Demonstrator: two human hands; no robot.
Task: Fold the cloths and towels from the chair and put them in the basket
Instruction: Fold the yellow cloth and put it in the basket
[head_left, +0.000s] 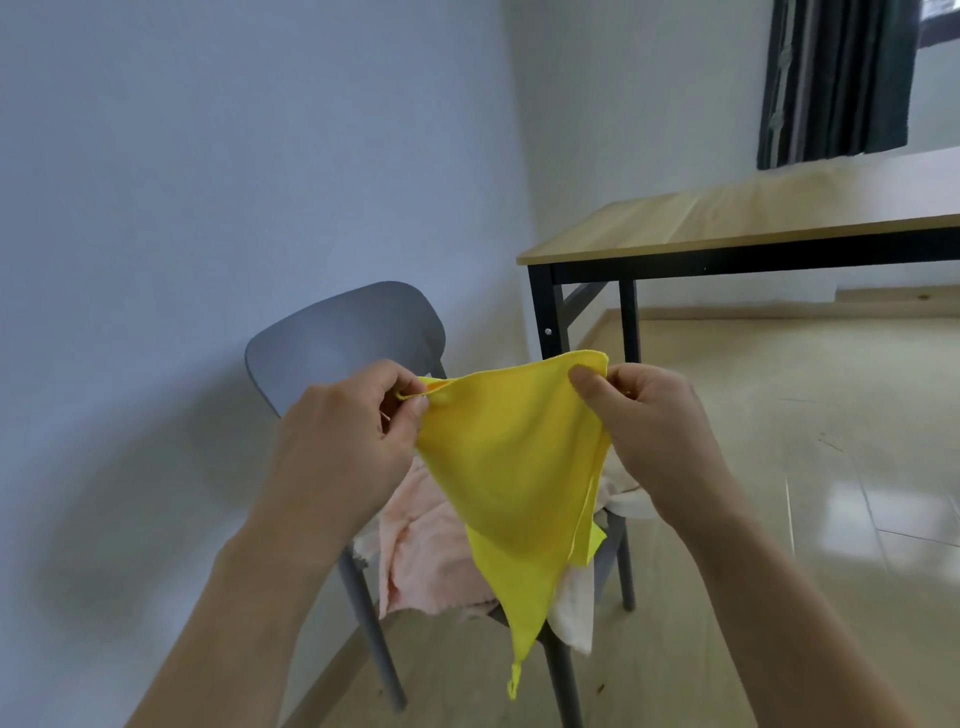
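Early in the job, I judge. Left hand (348, 436) pinches one top corner of the yellow cloth (511, 467), right hand (654, 436) pinches the other, fingers curled on the fabric on both sides. Cloth hangs between my hands in the air, tapering to a point well below them, small loop tag at the tip. One edge doubles over under my right hand, so it isn't flat yet

Not folded yet: corners are only being squared up. Left to do on this one: bring corners together, halve it, drop it in the basket. Basket is not in view, can't tell where it sits

Beyond and below my hands, the chair (332, 338) holds more: a pink towel (431, 551) heaped on the seat under my left hand, a white cloth (576, 608) spilling over the front seat edge below my right. Both unfolded, so at least two more pieces after this one

Room: table (727, 218) stands past my right hand, its top bare as far as I see, near edge and black leg just beyond the cloth's top corner. Open floor to my right. Wall close on my left, so swing right, not left
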